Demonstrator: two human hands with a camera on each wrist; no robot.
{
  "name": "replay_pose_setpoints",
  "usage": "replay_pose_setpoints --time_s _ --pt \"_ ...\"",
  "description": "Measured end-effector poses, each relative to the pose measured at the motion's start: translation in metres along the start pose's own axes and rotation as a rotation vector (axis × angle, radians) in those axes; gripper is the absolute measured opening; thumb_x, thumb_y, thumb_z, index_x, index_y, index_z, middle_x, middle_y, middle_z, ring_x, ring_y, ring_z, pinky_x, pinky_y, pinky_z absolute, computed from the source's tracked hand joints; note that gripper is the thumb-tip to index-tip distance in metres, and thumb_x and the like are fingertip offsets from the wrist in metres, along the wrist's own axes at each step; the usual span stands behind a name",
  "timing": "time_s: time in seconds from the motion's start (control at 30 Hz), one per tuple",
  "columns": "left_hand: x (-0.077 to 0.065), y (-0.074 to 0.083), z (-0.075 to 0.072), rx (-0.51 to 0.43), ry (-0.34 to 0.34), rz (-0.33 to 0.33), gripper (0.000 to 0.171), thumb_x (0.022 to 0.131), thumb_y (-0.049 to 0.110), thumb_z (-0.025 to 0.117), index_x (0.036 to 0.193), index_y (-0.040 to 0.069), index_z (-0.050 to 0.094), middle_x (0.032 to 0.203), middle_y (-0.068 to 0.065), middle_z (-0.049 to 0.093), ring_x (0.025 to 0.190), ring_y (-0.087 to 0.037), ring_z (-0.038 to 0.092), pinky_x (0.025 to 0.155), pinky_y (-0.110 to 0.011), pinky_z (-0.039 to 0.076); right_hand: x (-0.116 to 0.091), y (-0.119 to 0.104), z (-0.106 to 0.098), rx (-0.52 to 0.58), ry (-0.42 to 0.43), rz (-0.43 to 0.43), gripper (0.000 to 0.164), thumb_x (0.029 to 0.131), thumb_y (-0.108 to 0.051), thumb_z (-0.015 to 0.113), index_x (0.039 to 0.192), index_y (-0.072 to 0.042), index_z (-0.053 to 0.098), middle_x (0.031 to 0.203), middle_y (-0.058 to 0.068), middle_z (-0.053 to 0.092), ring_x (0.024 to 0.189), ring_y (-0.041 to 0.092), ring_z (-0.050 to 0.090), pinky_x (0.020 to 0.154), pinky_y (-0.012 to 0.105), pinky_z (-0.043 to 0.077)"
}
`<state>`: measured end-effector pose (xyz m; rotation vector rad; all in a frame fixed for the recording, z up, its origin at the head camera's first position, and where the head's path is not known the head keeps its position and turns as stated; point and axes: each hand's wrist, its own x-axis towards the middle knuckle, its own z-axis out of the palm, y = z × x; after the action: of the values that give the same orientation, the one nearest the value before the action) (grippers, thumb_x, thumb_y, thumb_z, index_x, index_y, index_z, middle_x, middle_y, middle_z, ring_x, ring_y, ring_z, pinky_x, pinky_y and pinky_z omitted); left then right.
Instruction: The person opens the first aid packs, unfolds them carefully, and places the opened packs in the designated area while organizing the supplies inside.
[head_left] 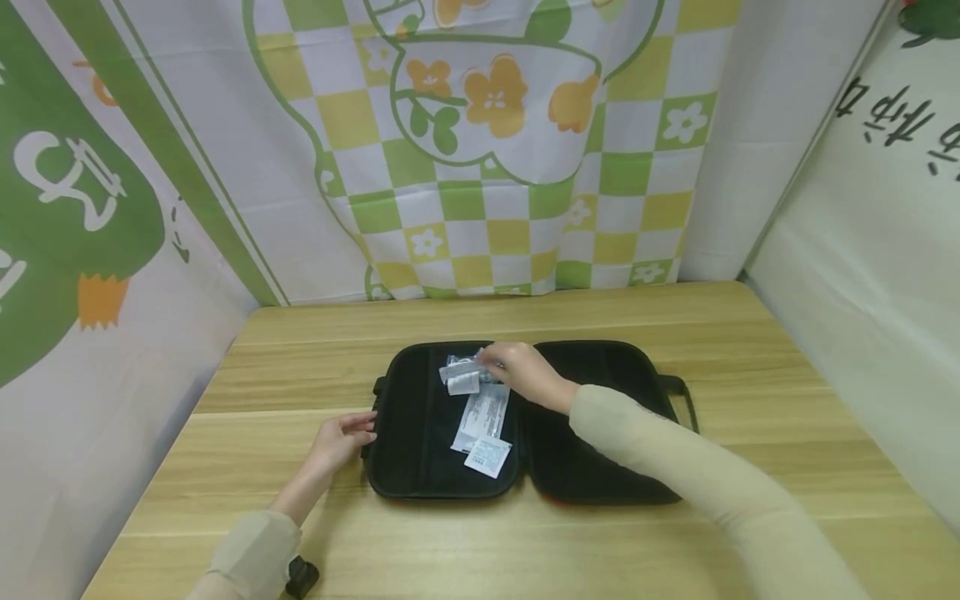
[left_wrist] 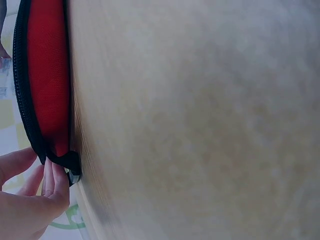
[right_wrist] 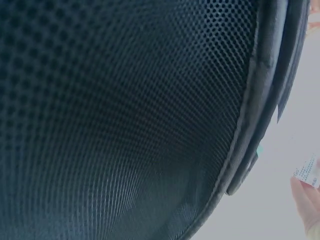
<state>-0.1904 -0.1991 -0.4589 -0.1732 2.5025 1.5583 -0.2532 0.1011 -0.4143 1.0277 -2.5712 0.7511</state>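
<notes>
A black-lined zip case point(head_left: 401, 433) with a red outer shell lies unfolded on the table. At its left edge my left hand point(head_left: 341, 439) pinches the zipped rim, the thumb on one side and fingers on the other. My right hand point(head_left: 528, 375) is over the upper part of the left half, its fingertips on a small printed packet point(right_wrist: 307, 171) that shows at the border of the right wrist view. Beneath that hand are clear-wrapped items and a white roll-like piece point(head_left: 463, 383). Below them lie a long clear-and-white packet point(head_left: 482, 414) and a square white sachet point(head_left: 488, 457).
The case's right half point(head_left: 577, 458) lies flat under my right forearm, with a carry handle point(head_left: 682, 400) at its outer side. Printed cloth point(head_left: 487, 225) hangs behind the wooden table point(head_left: 300, 333). White walls or curtains stand on both sides.
</notes>
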Motion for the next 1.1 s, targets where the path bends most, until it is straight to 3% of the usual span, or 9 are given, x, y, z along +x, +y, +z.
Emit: replay_pose_setpoints --time_s 0.23,0.57,0.77,1.1 --pt "-0.001 0.001 0.001 0.003 0.017 0.004 0.037 0.08 0.0 0.057 0.117 -0.006 0.053 0.099 -0.015 0.061 0.092 -0.021 0.058 0.086 -0.035 0.043 -0.003 0.007 -0.012 0.093 0.04 0.062 0.012 0.082 -0.003 0.06 0.093 -0.002 0.065 0.091 0.007 0.066 0.085 0.017 0.061 0.074 0.029 0.05" --pt "-0.001 0.002 0.001 0.012 0.014 0.008 0.037 0.081 0.0 0.057 0.117 -0.005 0.053 0.101 -0.017 0.061 0.094 -0.023 0.057 0.087 -0.036 0.043 -0.014 0.022 -0.026 0.114 0.072 0.126 0.014 0.081 0.001 0.058 0.094 0.0 0.063 0.092 0.013 0.065 0.086 0.023 0.062 0.072 0.032 0.051" --pt "-0.001 0.002 0.002 0.004 0.021 0.015 0.036 0.08 -0.001 0.057 0.116 -0.007 0.054 0.1 -0.018 0.061 0.093 -0.022 0.057 0.082 -0.029 0.045 -0.023 0.029 -0.037 0.163 0.102 0.176 0.013 0.081 0.003 0.057 0.093 0.003 0.061 0.089 0.017 0.065 0.082 0.027 0.062 0.07 0.036 0.051" --pt "-0.001 0.001 0.002 -0.01 0.016 0.014 0.036 0.081 -0.002 0.057 0.116 -0.007 0.053 0.102 -0.02 0.06 0.093 -0.022 0.057 0.084 -0.032 0.045 -0.041 0.048 -0.059 0.233 0.105 0.318 0.016 0.085 0.0 0.054 0.098 0.005 0.059 0.094 0.021 0.063 0.087 0.032 0.06 0.074 0.04 0.05"
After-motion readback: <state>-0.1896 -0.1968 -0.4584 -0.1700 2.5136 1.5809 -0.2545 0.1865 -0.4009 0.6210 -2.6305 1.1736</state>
